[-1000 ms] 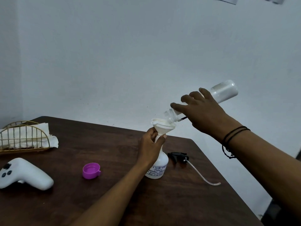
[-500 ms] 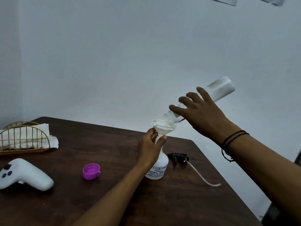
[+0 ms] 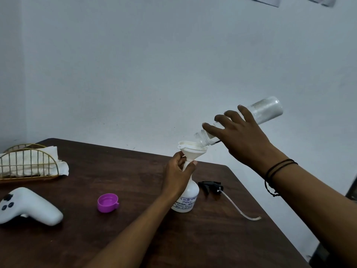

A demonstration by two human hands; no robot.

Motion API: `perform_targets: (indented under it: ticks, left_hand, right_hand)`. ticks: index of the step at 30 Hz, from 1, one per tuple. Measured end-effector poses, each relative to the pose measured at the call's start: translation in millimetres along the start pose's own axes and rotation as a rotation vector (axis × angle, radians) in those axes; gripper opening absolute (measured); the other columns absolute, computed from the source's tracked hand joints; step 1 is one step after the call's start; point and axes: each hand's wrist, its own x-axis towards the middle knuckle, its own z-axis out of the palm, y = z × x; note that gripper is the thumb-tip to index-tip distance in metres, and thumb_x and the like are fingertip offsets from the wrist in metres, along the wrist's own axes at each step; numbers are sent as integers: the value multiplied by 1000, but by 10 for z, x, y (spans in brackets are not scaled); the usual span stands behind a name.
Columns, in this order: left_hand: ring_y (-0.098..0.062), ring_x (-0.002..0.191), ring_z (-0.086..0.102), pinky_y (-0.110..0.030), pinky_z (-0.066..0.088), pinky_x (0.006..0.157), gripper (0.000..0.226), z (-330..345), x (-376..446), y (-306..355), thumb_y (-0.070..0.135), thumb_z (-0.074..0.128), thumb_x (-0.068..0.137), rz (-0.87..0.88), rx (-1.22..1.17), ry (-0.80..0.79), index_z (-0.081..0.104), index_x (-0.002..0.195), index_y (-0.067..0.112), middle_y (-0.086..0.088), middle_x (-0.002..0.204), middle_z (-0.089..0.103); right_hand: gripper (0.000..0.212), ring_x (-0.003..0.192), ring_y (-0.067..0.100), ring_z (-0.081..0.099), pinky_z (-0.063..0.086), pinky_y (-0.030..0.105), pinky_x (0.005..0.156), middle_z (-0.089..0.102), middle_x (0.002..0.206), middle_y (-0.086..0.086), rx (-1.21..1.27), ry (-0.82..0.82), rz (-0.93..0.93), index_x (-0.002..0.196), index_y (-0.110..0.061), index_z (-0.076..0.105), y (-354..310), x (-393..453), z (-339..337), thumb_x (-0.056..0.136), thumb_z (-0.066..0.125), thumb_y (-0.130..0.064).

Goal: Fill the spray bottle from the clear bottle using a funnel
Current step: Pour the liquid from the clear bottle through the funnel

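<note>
Pour under way, so the main risk I am reading is overflow or a miss: the clear bottle (image 3: 239, 122) is tipping steeply, base high to the right, its open mouth sitting just over the right rim of the funnel (image 3: 192, 150), not over the centre. If the tilt is steepening faster than the narrow stem is draining, liquid is likely going to lip over the rim onto the table (image 3: 135, 219). A second risk: the spray bottle (image 3: 186, 198) is small and top-heavy with the funnel seated in its neck, so a nudge from the bottle mouth could be rocking it over. Whether liquid is actually flowing I cannot tell; the bottle looks nearly empty toward the raised end. The left hand (image 3: 178, 175) is pinching the funnel stem between thumb and curled fingers, right where it enters the spray bottle's neck, steadying both. The right hand (image 3: 239, 140) is gripping the clear bottle from above, fingers spread and wrapping over its barrel. The spray bottle is standing upright, right of the table's middle. Lying beside it: the black trigger head (image 3: 209, 185) with its tube just to the right, and a purple cap (image 3: 107, 202) well to the left.
</note>
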Motion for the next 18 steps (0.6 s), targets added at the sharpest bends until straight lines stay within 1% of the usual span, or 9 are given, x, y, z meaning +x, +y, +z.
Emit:
perform_targets:
  ticks: [2,4,7,9,11,13,16,18]
  left_hand:
    - [6,98,68,-9,52,75,27,-2,-4,-1,23,72,90,-5,13,-3,62,112,35,22,103,72]
    - [7,95,68,-8,52,72,26,-5,-7,1,23,72,90,-7,28,-2,62,107,39,24,99,72]
    - [5,92,69,-10,52,70,24,-12,-10,-8,23,72,90,-7,42,-5,62,105,38,21,96,73]
    - [2,92,70,-12,53,71,22,-13,-17,-4,23,72,90,-8,52,-14,63,106,35,18,95,75]
    - [3,91,70,-11,52,70,22,-18,-25,5,22,72,90,-10,59,-16,63,104,36,22,92,74]
    - [5,91,69,-10,51,70,24,-26,-31,11,22,73,89,-21,63,-17,63,105,36,25,91,74]
    - [2,95,69,-15,53,78,31,-50,-32,9,23,74,87,-51,50,-36,63,115,30,17,100,73]
    - [-1,97,69,-23,56,84,42,-82,-33,18,29,74,82,-62,50,-41,62,122,26,10,107,73]
  right_hand:
    - [76,130,35,43,15,52,115,49,142,7,27,-4,53,148,-29,38,-16,-17,7,81,46,6]
    - [80,127,31,45,22,48,110,49,142,2,74,-46,123,148,-33,33,-48,-36,18,79,51,3]
    - [77,115,29,52,34,42,93,53,133,-3,167,-105,208,144,-35,30,-95,-76,36,79,59,-7]
    - [71,106,29,54,34,39,81,57,125,-3,257,-115,264,140,-34,32,-112,-116,44,80,63,-13]
    - [68,103,30,54,34,38,77,57,122,-1,339,-124,325,140,-33,33,-145,-175,59,82,64,-19]
    - [69,104,31,55,37,38,76,57,123,0,412,-129,369,144,-33,31,-190,-248,85,84,63,-25]
    - [70,102,28,57,43,35,73,59,118,-1,573,-95,434,144,-35,32,-282,-391,95,81,63,-32]
    - [68,97,22,59,43,32,69,60,114,-6,665,-20,497,139,-38,35,-366,-494,75,79,65,-37]
